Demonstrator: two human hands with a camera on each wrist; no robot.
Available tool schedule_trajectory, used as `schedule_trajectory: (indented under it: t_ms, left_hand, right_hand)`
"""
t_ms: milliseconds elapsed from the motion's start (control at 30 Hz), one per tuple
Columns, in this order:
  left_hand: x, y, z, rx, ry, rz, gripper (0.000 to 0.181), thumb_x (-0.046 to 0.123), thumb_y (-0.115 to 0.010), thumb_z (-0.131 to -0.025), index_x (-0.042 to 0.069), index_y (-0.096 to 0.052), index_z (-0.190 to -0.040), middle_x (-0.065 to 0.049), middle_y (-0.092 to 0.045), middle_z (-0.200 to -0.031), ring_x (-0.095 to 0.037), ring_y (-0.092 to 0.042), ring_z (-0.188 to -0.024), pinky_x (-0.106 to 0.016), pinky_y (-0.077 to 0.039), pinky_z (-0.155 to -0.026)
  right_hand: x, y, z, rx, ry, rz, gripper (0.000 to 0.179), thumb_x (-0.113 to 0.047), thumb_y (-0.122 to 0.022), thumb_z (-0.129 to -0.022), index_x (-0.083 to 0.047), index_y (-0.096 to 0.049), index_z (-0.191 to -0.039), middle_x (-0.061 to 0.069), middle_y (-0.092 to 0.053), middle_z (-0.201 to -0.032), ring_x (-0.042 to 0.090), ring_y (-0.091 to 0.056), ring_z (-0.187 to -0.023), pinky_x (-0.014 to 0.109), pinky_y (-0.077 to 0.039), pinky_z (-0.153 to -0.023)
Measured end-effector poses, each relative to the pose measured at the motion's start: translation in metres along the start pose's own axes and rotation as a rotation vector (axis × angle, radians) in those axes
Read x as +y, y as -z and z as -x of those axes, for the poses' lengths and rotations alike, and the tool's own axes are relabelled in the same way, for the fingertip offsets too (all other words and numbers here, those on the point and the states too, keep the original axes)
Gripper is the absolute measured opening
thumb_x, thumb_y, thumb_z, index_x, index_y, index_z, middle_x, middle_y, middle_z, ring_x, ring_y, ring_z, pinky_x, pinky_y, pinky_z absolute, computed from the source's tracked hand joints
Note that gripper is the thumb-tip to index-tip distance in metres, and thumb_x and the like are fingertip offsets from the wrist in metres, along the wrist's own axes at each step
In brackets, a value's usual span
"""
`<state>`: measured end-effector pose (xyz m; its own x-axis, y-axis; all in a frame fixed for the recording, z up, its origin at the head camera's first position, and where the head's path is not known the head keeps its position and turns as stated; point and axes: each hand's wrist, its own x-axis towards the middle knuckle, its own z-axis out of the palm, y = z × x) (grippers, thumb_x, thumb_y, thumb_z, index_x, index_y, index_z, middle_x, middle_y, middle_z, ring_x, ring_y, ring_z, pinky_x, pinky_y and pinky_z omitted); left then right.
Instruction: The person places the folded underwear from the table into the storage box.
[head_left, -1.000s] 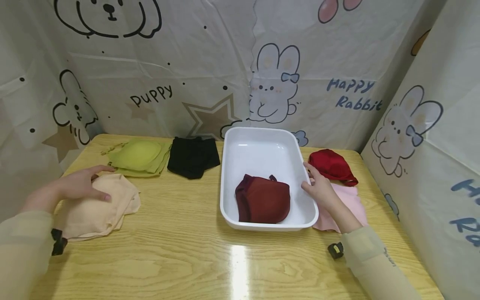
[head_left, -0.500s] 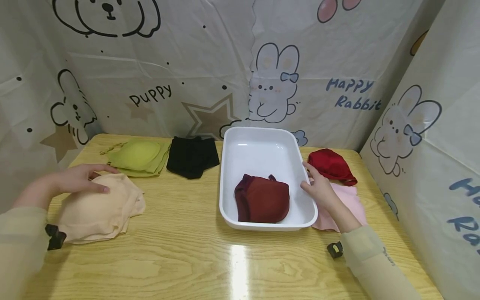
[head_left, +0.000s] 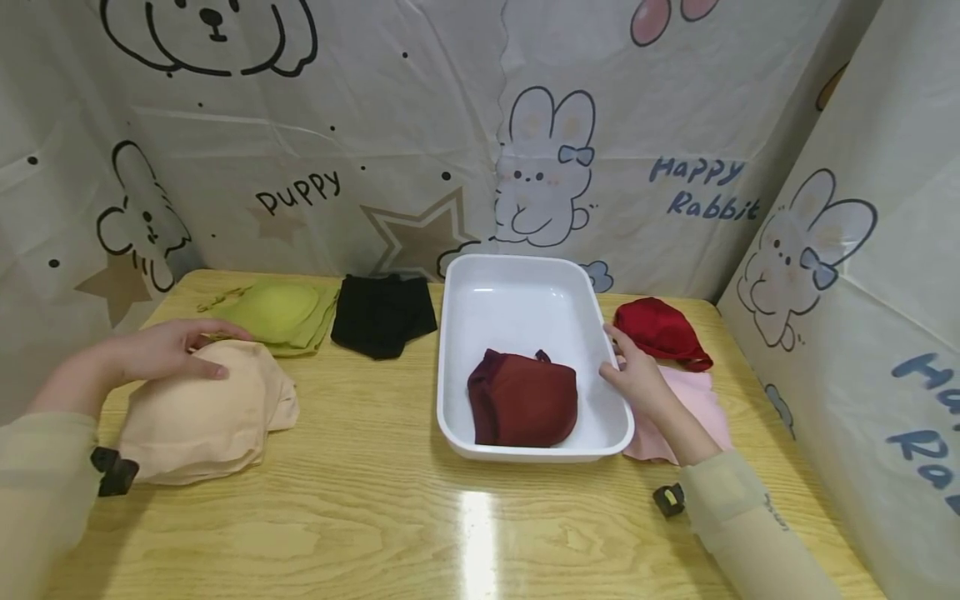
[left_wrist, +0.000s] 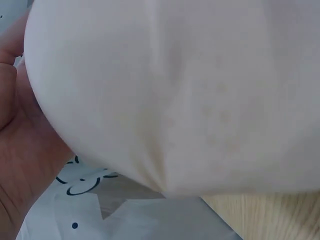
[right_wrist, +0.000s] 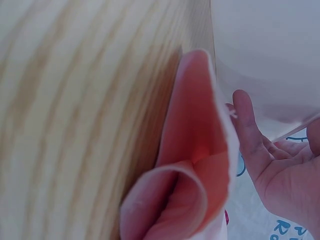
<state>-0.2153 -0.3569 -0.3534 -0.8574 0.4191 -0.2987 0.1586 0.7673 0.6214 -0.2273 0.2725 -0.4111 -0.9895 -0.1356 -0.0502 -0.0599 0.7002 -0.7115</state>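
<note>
My left hand (head_left: 168, 354) holds a folded beige bra (head_left: 202, 412) at its far edge, thumb on the near side and fingers partly hidden behind it. In the left wrist view the smooth beige bra (left_wrist: 170, 100) fills most of the picture, with the palm at the left. My right hand (head_left: 637, 375) grips the right rim of a white plastic tray (head_left: 517, 452), thumb over the inner side. A folded maroon bra (head_left: 528, 400) lies in the near part of the tray. The right wrist view shows the right hand (right_wrist: 280, 175) beside the tray's outer wall.
A yellow-green bra (head_left: 277, 312) and a folded black garment (head_left: 382, 315) lie at the back left of the wooden table (head_left: 337, 517). Right of the tray are a red bra (head_left: 660, 332) and a folded pink garment (head_left: 693, 404). A printed cloth (head_left: 420, 100) encloses the table's back and sides.
The left hand has moved the beige bra slightly right and raised its far edge, so it looks rounder. The right hand and the tray have held still.
</note>
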Motion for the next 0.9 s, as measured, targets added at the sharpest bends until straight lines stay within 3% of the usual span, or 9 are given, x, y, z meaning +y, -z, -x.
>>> schedule_trajectory:
  t_ms: [200,400,533,667,900]
  left_hand:
    - [0.011,0.001,-0.001,0.036,0.001,-0.017,0.051,0.032,-0.069,-0.086,0.017,-0.052,-0.132,-0.010,-0.056,-0.099,-0.012,-0.049,-0.077,-0.026,-0.045,-0.062]
    - [0.023,0.000,-0.002,0.080,-0.034,-0.029,0.045,0.031,-0.069,-0.086,0.019,-0.055,-0.127,-0.006,-0.057,-0.092,-0.010,-0.049,-0.070,-0.025,-0.042,-0.060]
    - [0.031,0.000,-0.004,0.105,-0.040,-0.003,0.043,0.030,-0.069,-0.086,0.018,-0.056,-0.126,-0.006,-0.060,-0.096,-0.011,-0.053,-0.068,-0.027,-0.046,-0.058]
    - [0.038,0.001,-0.007,0.118,-0.046,0.018,0.042,0.031,-0.068,-0.087,0.019,-0.056,-0.125,-0.007,-0.061,-0.089,-0.012,-0.054,-0.065,-0.028,-0.047,-0.057]
    - [0.051,0.005,-0.008,0.144,-0.061,0.015,0.041,0.034,-0.067,-0.088,0.020,-0.055,-0.125,-0.009,-0.062,-0.110,-0.012,-0.059,-0.071,-0.029,-0.049,-0.060]
  right_hand:
    - [0.002,0.000,-0.001,-0.001,-0.002,-0.002,0.068,-0.010,-0.052,-0.091,-0.008,-0.020,-0.150,0.029,-0.045,-0.135,0.043,-0.057,-0.108,0.048,-0.054,-0.081]
    - [0.002,0.000,-0.001,0.008,0.012,0.001,0.067,-0.009,-0.052,-0.090,-0.006,-0.021,-0.150,0.030,-0.046,-0.133,0.043,-0.058,-0.106,0.047,-0.055,-0.079]
    - [0.001,0.000,0.000,0.008,0.015,0.000,0.067,-0.009,-0.052,-0.090,-0.005,-0.021,-0.149,0.030,-0.046,-0.133,0.043,-0.058,-0.106,0.047,-0.055,-0.079]
    - [0.000,0.000,0.000,0.001,0.009,0.000,0.067,-0.010,-0.052,-0.090,-0.005,-0.020,-0.150,0.030,-0.045,-0.133,0.043,-0.057,-0.107,0.047,-0.055,-0.080]
    - [-0.002,0.001,0.000,-0.007,-0.005,0.008,0.068,-0.011,-0.051,-0.091,-0.006,-0.019,-0.150,0.030,-0.043,-0.136,0.044,-0.056,-0.110,0.048,-0.054,-0.081]
